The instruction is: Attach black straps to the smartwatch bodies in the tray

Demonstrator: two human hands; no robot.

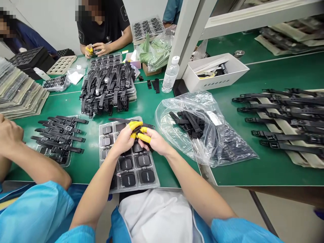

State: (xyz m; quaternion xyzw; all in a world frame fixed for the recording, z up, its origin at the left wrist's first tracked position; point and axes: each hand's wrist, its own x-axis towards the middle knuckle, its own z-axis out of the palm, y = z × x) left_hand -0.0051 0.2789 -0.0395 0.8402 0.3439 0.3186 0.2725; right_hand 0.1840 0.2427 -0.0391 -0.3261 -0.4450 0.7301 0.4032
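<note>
A black watch strap (pixel 122 120) is held over the clear plastic tray (pixel 138 186), pinched near its middle by the closed fingertips of both the left hand (pixel 124 139) and the right hand (pixel 155 140). Yellow finger cots (pixel 145 138) are worn on the gripping fingers, and much of the held part is hidden by them, so what is being touched there cannot be told. For careful handling, the strap is best steadied by one hand while light, even pressure is applied by the other; twisting should be avoided, and the square dark pieces (pixel 144 161) below should be left unknocked
</note>
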